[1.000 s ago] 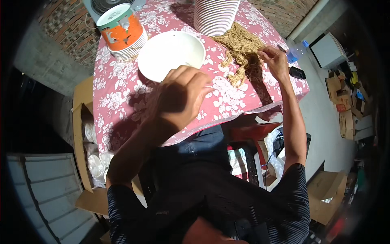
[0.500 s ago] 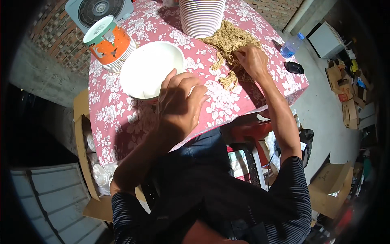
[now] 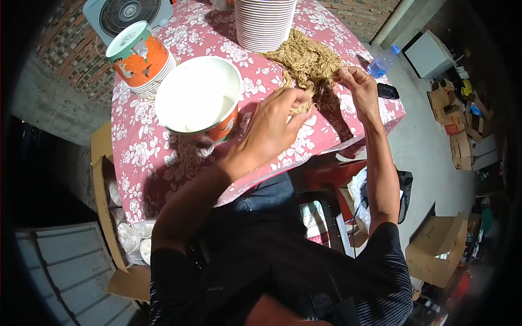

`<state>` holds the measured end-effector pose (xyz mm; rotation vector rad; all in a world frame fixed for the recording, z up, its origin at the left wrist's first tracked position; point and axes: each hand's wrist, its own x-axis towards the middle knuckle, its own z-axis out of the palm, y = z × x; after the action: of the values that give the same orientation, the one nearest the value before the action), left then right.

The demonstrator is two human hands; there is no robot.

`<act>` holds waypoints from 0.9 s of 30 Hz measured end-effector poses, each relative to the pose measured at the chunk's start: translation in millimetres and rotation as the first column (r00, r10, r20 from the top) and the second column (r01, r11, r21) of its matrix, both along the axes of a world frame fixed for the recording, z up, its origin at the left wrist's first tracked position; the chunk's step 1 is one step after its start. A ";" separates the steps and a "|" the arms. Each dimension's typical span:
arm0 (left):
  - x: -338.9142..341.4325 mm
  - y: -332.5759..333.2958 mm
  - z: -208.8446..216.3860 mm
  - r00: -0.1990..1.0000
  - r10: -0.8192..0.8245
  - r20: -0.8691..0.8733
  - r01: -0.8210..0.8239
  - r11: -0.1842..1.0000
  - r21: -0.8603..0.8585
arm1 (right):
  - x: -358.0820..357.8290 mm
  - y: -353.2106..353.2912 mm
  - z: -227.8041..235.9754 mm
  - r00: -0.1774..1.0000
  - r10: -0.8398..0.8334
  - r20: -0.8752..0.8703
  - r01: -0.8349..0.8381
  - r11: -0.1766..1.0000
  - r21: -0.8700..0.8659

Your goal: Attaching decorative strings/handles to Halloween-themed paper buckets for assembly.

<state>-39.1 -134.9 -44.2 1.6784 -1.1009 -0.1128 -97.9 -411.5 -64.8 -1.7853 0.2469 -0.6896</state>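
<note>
A heap of tan twisted cord (image 3: 304, 54) lies on the table, with loose ends trailing toward me. My right hand (image 3: 361, 89) is closed in a pinch at the heap's right edge, apparently on a strand of this cord. In front of the trailing ends, my left hand (image 3: 274, 127) is held with thumb and curled fingers apart and nothing visible in it; its fingertips are slightly blurred. Left of that hand stands a large open paper bucket (image 3: 223, 130), white inside and orange with a dark print outside.
A stack of orange and green buckets (image 3: 144, 60) stands at the left, near a grey fan (image 3: 130, 13). Behind the cord rises a tall stack of white-rimmed buckets (image 3: 265, 24). A water bottle (image 3: 383, 62) and a black object (image 3: 387, 91) sit by the right edge of the flowered tablecloth (image 3: 133, 157).
My left hand has moved right, from beside the bucket to the cord's trailing ends. My right hand has shifted from over the heap to its right edge.
</note>
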 end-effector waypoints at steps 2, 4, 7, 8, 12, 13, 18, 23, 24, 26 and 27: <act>12.7 -21.9 -1.2 0.998 0.007 -0.067 -0.004 0.999 0.045 | -5.8 5.1 1.8 0.996 0.081 -0.036 -0.072 0.974 0.216; 17.6 -43.8 0.5 0.981 0.112 -0.158 -0.095 0.989 0.110 | -12.2 14.6 3.5 0.991 0.135 -0.016 -0.126 0.957 0.261; 26.9 -60.9 -17.2 0.935 0.192 0.297 -0.139 0.972 -0.191 | -25.0 36.9 13.5 0.970 0.224 -0.092 -0.208 0.966 0.155; 26.3 -62.2 -20.4 0.936 0.122 0.331 -0.070 0.984 -0.166 | -36.5 43.8 22.8 0.943 0.296 -0.152 -0.285 0.955 0.087; 13.6 -37.6 5.5 0.834 -0.347 -0.429 0.378 0.926 -0.013 | -63.4 62.3 44.8 0.917 0.319 -0.240 -0.294 0.946 0.133; 13.2 -32.8 4.7 0.813 -0.366 -0.452 0.414 0.910 0.009 | -68.0 58.2 46.1 0.908 0.335 -0.250 -0.318 0.942 0.104; 18.7 13.2 6.5 0.672 -0.428 -0.605 0.603 0.790 0.111 | -71.9 58.9 51.1 0.852 0.388 -0.351 -0.414 0.910 0.001; 21.5 73.1 18.1 0.625 -0.270 -0.733 0.554 0.815 0.172 | -37.2 18.0 38.7 0.956 0.268 -0.120 -0.283 0.950 -0.136; 24.6 84.1 15.3 0.588 -0.346 -0.731 0.564 0.824 0.064 | -31.8 14.4 41.2 0.961 0.240 -0.135 -0.260 0.952 -0.159; 27.9 96.5 15.1 0.624 -0.250 -0.740 0.500 0.855 0.133 | -20.4 7.8 40.4 0.949 0.264 -0.174 -0.292 0.943 -0.159; 31.8 102.5 12.2 0.644 -0.262 -0.719 0.478 0.871 0.111 | -11.4 10.9 40.5 0.937 0.299 -0.180 -0.326 0.934 -0.145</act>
<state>-7.3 -32.5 -32.0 1.4201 -0.8460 -1.1437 -109.3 -400.6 -24.2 -1.9910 0.0017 -0.3510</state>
